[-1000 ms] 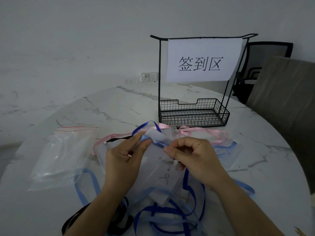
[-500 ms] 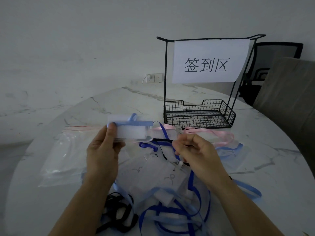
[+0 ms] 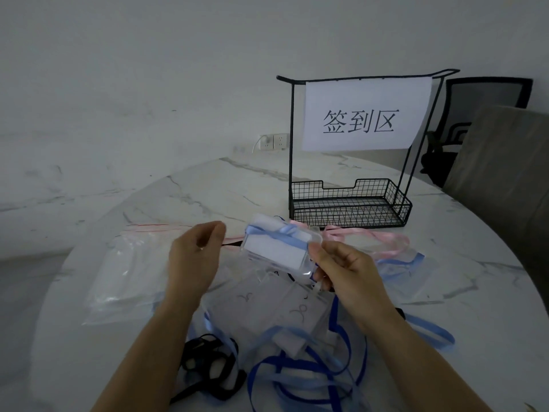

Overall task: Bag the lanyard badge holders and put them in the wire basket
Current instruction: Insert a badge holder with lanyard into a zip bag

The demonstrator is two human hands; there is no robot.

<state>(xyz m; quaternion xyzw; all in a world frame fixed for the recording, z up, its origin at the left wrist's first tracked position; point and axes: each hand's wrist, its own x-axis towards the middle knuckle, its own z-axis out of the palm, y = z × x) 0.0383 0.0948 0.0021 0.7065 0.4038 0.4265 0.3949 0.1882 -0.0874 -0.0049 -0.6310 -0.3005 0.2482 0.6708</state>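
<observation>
Passed across just now, the wrapped badge holder [image 3: 279,252] sits pinched in my right hand [image 3: 346,273] above the lanyard pile [image 3: 300,361]; my left hand [image 3: 193,258] hangs loosely curled, empty. Bagging is the step: left should fetch a zip bag [image 3: 127,269], wire basket [image 3: 341,212] later.

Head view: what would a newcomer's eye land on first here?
The paper sign with three large characters, hung over the wire basket at the table's far right, stands out first. Nearer, the right hand pinches a clear badge holder wrapped in pale blue ribbon, while the left hand hovers beside it, holding nothing. Below them lies a tangle of blue lanyards.
</observation>
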